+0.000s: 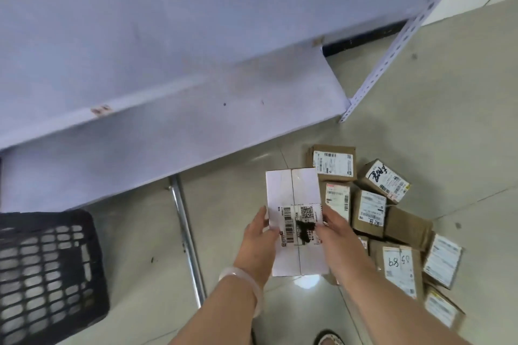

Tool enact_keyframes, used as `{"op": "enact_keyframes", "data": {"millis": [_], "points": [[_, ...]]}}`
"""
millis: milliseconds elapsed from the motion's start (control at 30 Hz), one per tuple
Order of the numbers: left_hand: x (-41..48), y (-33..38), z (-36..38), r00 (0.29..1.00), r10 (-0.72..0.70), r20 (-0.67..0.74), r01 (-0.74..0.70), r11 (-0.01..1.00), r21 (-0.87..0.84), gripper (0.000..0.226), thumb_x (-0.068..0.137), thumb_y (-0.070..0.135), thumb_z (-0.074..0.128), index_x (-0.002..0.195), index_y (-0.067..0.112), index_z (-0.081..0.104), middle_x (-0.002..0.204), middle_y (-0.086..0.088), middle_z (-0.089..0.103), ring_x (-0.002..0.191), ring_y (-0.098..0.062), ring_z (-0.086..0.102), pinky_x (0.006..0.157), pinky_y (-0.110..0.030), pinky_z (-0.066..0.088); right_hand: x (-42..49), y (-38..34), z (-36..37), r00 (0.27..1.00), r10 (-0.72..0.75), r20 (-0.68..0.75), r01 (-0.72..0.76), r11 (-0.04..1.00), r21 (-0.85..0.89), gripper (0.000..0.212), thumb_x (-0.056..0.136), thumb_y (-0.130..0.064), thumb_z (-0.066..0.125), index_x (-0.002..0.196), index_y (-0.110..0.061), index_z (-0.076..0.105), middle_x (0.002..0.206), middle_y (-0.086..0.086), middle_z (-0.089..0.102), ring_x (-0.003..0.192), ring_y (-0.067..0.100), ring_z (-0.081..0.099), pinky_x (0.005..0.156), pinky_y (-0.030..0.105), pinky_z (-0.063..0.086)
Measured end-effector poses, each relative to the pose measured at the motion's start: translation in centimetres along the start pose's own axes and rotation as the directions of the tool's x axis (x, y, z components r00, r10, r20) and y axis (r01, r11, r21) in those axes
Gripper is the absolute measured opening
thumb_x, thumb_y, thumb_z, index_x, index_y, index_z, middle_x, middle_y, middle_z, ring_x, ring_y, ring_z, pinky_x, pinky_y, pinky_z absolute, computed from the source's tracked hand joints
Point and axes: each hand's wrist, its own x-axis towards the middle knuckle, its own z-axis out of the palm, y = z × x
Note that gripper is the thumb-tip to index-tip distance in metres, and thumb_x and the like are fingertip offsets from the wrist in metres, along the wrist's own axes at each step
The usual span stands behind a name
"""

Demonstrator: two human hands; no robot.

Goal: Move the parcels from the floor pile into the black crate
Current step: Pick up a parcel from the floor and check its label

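Observation:
A white flat parcel (294, 193) with a barcode label and a black scribble is held up over the floor. My left hand (259, 241) grips its left edge and my right hand (337, 235) grips its right edge. To the right, a pile of several brown cardboard parcels (398, 230) with white shipping labels lies on the floor. The black crate (47, 269), with a perforated wall, stands at the lower left, well to the left of the held parcel.
A pale metal shelving unit (168, 92) fills the upper left, its slotted upright post (392, 47) at the right. A metal rod (186, 241) lies on the tiled floor between the crate and my hands. A foot in a sandal (329, 338) shows at the bottom.

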Motion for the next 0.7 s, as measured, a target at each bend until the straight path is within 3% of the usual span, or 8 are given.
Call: {"op": "enact_keyframes", "data": {"millis": [67, 100, 167, 267, 367, 433, 600, 700], "points": [[-4.4, 4.2, -0.6, 0.998, 0.049, 0.027, -0.049, 0.999, 0.003, 0.049, 0.094, 0.007, 0.04, 0.094, 0.051, 0.062, 0.113, 0.01, 0.065, 0.103, -0.011, 0.064, 0.093, -0.038, 0.051, -4.6, -4.9, -1.5, 0.999, -0.049, -0.001, 0.049, 0.999, 0.005, 0.044, 0.093, -0.021, 0.048, 0.132, -0.043, 0.048, 0.124, -0.006, 0.056, 0.108, 0.017, 0.058, 0.084, 0.033, 0.049], [-6.8, 6.3, -0.9, 0.998, 0.062, 0.023, -0.062, 0.998, -0.007, 0.047, 0.094, 0.007, 0.04, 0.097, 0.049, 0.061, 0.111, 0.012, 0.067, 0.103, -0.011, 0.064, 0.096, -0.039, 0.05, -6.9, -7.3, -2.2, 0.997, -0.082, -0.007, 0.082, 0.997, 0.011, 0.038, 0.092, -0.022, 0.048, 0.119, -0.047, 0.057, 0.111, -0.013, 0.061, 0.099, 0.008, 0.06, 0.077, 0.027, 0.049], [-11.8, 10.3, -1.8, 0.995, 0.104, 0.008, -0.104, 0.993, -0.048, 0.046, 0.095, 0.008, 0.042, 0.125, 0.04, 0.054, 0.123, 0.007, 0.063, 0.113, -0.015, 0.059, 0.106, -0.044, 0.043, -11.6, -11.9, -3.5, 0.989, -0.149, -0.012, 0.15, 0.989, 0.019, 0.031, 0.092, -0.02, 0.049, 0.099, -0.046, 0.064, 0.089, -0.026, 0.065, 0.078, -0.007, 0.059, 0.062, 0.017, 0.046], [-18.8, 14.9, -3.5, 0.979, 0.201, 0.02, -0.198, 0.973, -0.119, 0.049, 0.095, 0.012, 0.044, 0.14, 0.032, 0.043, 0.139, 0.003, 0.053, 0.126, -0.018, 0.05, 0.111, -0.046, 0.037, -18.6, -17.7, -4.8, 0.967, -0.253, -0.008, 0.253, 0.967, -0.002, 0.031, 0.092, -0.021, 0.048, 0.115, -0.037, 0.062, 0.102, -0.014, 0.067, 0.087, 0.003, 0.06, 0.071, 0.023, 0.044], [-25.5, 17.6, -5.5, 0.967, 0.255, -0.005, -0.254, 0.961, -0.113, 0.047, 0.096, 0.018, 0.043, 0.139, 0.037, 0.042, 0.128, 0.005, 0.06, 0.108, -0.015, 0.056, 0.104, -0.045, 0.043, -24.9, -20.9, -5.5, 0.948, -0.318, 0.023, 0.318, 0.948, -0.006, 0.041, 0.093, -0.027, 0.046, 0.134, -0.035, 0.05, 0.13, -0.007, 0.056, 0.109, 0.013, 0.052, 0.09, 0.029, 0.038], [-30.2, 18.4, -7.2, 0.953, 0.302, -0.031, -0.304, 0.946, -0.111, 0.047, 0.097, 0.019, 0.041, 0.14, 0.037, 0.04, 0.133, 0.004, 0.056, 0.113, -0.019, 0.055, 0.103, -0.043, 0.043, -29.2, -22.3, -5.6, 0.928, -0.363, 0.079, 0.365, 0.931, -0.006, 0.044, 0.095, -0.029, 0.044, 0.139, -0.032, 0.045, 0.139, -0.006, 0.048, 0.12, 0.015, 0.046, 0.096, 0.028, 0.033], [-43.1, 18.0, -12.1, 0.919, 0.372, -0.129, -0.389, 0.909, -0.152, 0.046, 0.099, 0.019, 0.039, 0.143, 0.032, 0.036, 0.149, 0.0, 0.038, 0.131, -0.024, 0.042, 0.096, -0.041, 0.044, -40.3, -23.3, -4.7, 0.862, -0.454, 0.224, 0.469, 0.883, -0.015, 0.044, 0.094, -0.039, 0.04, 0.137, -0.039, 0.044, 0.141, -0.009, 0.047, 0.124, 0.018, 0.045, 0.104, 0.038, 0.034], [-49.9, 16.9, -15.3, 0.905, 0.385, -0.178, -0.414, 0.894, -0.17, 0.046, 0.099, 0.023, 0.04, 0.143, 0.034, 0.035, 0.149, 0.001, 0.038, 0.133, -0.026, 0.038, 0.106, -0.051, 0.037, -46.3, -23.3, -3.2, 0.8, -0.506, 0.321, 0.544, 0.838, -0.035, 0.047, 0.092, -0.046, 0.036, 0.14, -0.045, 0.037, 0.141, -0.014, 0.043, 0.13, 0.02, 0.042, 0.1, 0.038, 0.035]]}}
